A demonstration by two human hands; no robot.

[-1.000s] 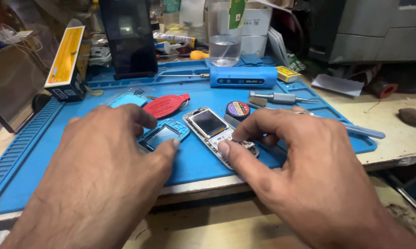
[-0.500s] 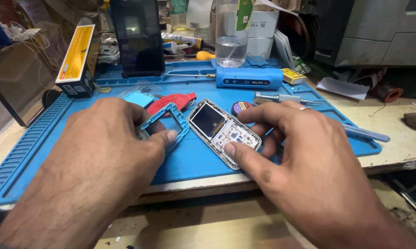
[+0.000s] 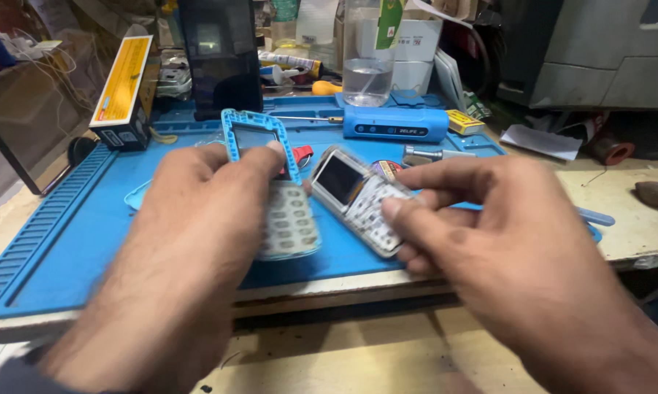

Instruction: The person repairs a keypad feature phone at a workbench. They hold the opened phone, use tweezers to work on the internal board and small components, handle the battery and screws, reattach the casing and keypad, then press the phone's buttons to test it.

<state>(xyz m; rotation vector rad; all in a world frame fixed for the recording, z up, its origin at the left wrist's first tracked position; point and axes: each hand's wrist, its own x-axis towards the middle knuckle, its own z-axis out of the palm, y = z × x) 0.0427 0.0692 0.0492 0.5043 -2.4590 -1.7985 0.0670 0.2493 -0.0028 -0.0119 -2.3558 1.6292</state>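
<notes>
Lifted since the earlier frame: blue phone frame [image 3: 259, 142] with grey keypad [image 3: 289, 222], pinched by left hand [image 3: 197, 219] above blue mat [image 3: 73, 219]. Phone body [image 3: 358, 201] gripped by right hand [image 3: 504, 248] near front edge. At far edge, clear bottle [image 3: 363, 55] part-filled with clear liquid.

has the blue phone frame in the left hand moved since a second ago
Yes. The blue phone frame has been lifted off the blue mat by the left hand.
</notes>
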